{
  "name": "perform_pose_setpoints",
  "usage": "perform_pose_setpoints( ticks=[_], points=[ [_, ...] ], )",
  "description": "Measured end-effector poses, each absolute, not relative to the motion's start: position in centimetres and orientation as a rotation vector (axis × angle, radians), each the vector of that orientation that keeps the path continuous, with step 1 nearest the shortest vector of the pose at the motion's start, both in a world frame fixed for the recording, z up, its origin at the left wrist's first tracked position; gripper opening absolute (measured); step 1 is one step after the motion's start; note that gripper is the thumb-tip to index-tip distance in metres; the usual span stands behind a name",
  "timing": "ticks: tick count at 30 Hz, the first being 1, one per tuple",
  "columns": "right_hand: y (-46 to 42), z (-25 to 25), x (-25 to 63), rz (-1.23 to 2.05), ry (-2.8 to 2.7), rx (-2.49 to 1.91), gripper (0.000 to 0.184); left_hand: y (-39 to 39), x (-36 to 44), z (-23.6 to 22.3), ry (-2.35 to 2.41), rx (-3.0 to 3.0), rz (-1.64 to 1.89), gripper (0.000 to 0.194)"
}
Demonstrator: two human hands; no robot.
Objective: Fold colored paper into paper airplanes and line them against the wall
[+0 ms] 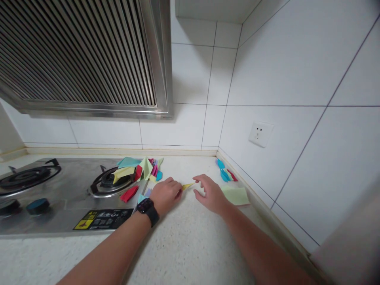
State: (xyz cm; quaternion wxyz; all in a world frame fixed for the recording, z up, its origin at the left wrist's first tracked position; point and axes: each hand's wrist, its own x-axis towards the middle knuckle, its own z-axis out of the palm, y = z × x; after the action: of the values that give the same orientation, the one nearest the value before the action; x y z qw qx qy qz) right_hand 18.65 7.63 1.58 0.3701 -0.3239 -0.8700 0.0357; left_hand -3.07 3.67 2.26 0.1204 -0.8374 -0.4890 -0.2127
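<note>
A small piece of folded yellow paper (187, 186) sticks out from the fingers of my left hand (168, 194), which is closed on it just above the countertop. Its pointed end faces my right hand (209, 193). The thumb and fingers of that hand are curved and apart, close to the tip, with nothing visibly held. Behind my right wrist lies a stack of pale green paper sheets (236, 196). To the left of my left hand, folded paper pieces in several colours (145, 168) are heaped partly over the stove, with a red folded piece (129, 194) apart from them.
A gas stove (68, 213) with two burners takes up the left side, under a metal range hood (162, 59). More folded blue and red papers (225, 174) lie along the right wall. A wall socket (260, 133) sits above the white countertop (184, 245).
</note>
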Motion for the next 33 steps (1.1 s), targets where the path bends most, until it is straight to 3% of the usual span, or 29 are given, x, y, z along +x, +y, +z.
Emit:
perform_pose_setpoints(
  ticks=[9, 18, 22, 27, 33],
  points=[
    [8.1, 1.7, 17.8, -0.061, -2.438, -0.743, 0.018, 3.9, -2.5, 1.6, -1.267, -2.457, -0.571, 0.014],
    [8.1, 1.5, 17.6, -0.012, -2.39, -0.715, 0.006, 3.3, -2.1, 2.1, -1.258, -2.497, -0.7, 0.015],
    [8.7, 1.0, 17.5, 0.263, -2.209, -0.749, 0.007, 3.0, -1.8, 2.0, -1.457, -2.447, -1.093, 0.019],
    [9.7, 0.1, 17.2, 0.849, -1.875, -0.918, 0.019, 3.8, -1.7, 0.8, -1.82, -2.282, -1.812, 0.036],
    [9.5, 0.4, 16.5, 1.202, -1.733, -0.849, 0.023, 4.5, -1.7, -0.4, -1.911, -2.62, -2.038, 0.033]
  ],
)
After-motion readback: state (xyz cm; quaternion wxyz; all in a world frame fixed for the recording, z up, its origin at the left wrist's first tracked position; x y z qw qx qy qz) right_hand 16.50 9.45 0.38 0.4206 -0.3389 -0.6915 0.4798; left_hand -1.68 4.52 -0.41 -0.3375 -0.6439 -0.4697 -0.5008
